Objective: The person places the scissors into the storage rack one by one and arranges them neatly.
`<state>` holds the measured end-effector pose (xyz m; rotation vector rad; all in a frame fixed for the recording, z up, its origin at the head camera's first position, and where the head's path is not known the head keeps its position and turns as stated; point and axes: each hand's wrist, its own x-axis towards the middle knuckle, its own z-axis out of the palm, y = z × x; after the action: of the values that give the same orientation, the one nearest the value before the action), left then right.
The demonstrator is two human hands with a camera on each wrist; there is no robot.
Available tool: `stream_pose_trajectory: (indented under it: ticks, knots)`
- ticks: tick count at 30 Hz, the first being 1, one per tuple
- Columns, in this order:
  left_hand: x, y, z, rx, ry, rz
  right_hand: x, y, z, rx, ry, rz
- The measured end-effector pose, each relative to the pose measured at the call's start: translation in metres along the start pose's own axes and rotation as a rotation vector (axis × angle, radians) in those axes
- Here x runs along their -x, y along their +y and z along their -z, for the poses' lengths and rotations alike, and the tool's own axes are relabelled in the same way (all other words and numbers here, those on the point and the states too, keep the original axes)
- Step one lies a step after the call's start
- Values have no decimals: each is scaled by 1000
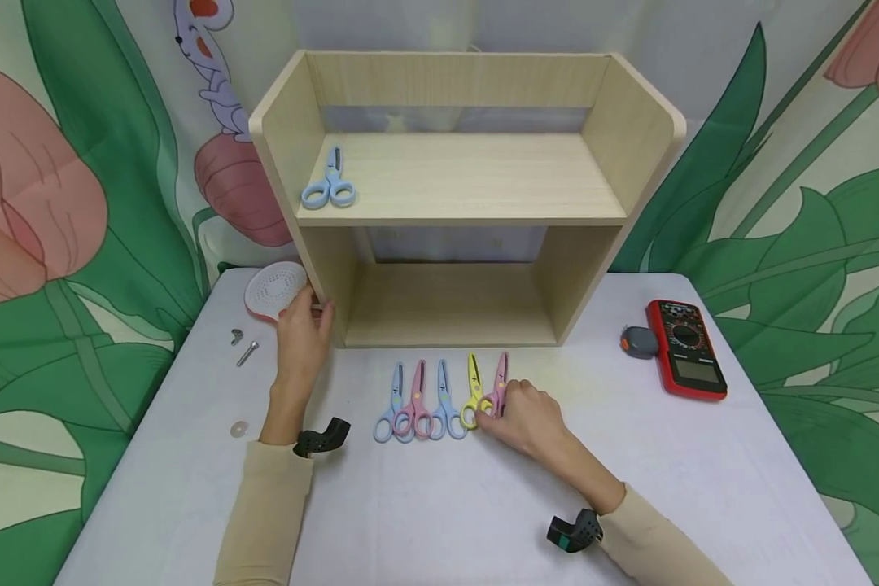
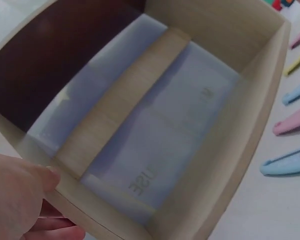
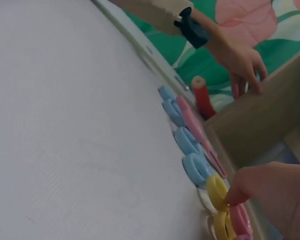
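Pinching at the handle loops of the yellow scissors (image 1: 473, 392), our right hand (image 1: 523, 419) has curled fingers on them, beside the pink scissors (image 1: 497, 386) at the row's right end on the table (image 1: 439, 505). Our left hand (image 1: 302, 330) holds the front edge of the wooden shelf (image 1: 460, 203)'s left wall, steadying it. We judge a pickup is starting; lifting cleanly calls for a firmer grip. The right wrist view cuts off the pinch itself, so its hold stays unclear.
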<state>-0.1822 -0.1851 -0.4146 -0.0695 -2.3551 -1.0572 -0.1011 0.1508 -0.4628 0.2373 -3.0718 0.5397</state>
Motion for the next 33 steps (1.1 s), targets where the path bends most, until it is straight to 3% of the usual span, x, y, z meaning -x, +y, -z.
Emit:
stream_pose_trajectory:
  ticks: [5,10,15,19,21,25,33]
  knots:
    - [1,-1,-6,-46,21,-12,1,-4,5,-62,27,33]
    - [1,0,-8,-63,40,-25,4,-21,36,-156,99,176]
    - [1,-1,-7,-75,44,-16,-4,-52,91,-261,350,431]
    - [1,-1,-6,-79,43,-7,-30,-80,132,-292,563,567]
    - [0,-2,-5,-78,41,-4,-49,-94,146,-288,617,580]
    - [0,-2,-5,-79,36,-6,-85,-117,162,-241,643,541]
    - [3,0,-5,-108,46,-38,-134,-146,176,-142,527,405]
